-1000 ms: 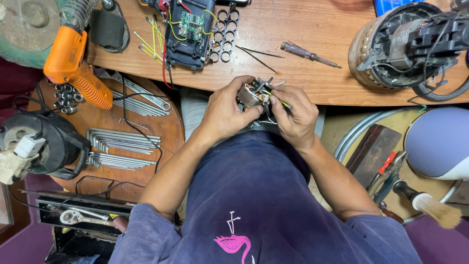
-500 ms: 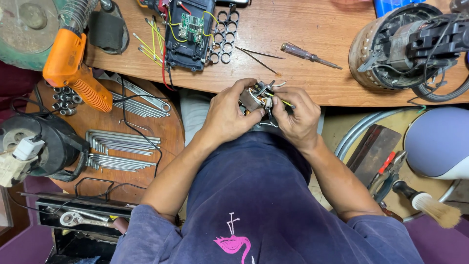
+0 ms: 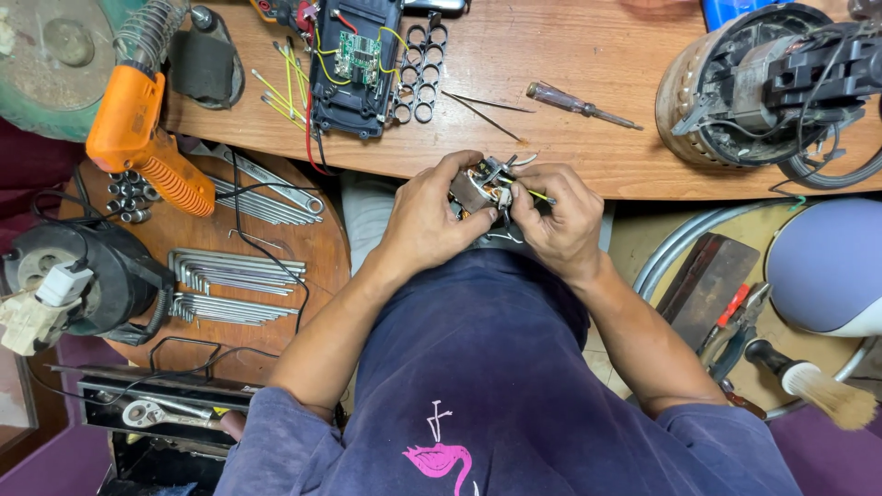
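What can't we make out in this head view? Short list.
- Small wired part, head view: mostly covered by left hand and right hand; its kind is unclear.
- Motor housing, head view: cut off by the top and right edges.
- Circuit board, head view: components too small to read.
- Wrench, head view: partly behind the left arm.

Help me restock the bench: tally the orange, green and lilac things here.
Orange ribbed-handle soldering gun: 1
Green rectangular circuit board: 1
Green round disc at the corner: 1
Lilac rounded plastic housing: 1
Total: 4
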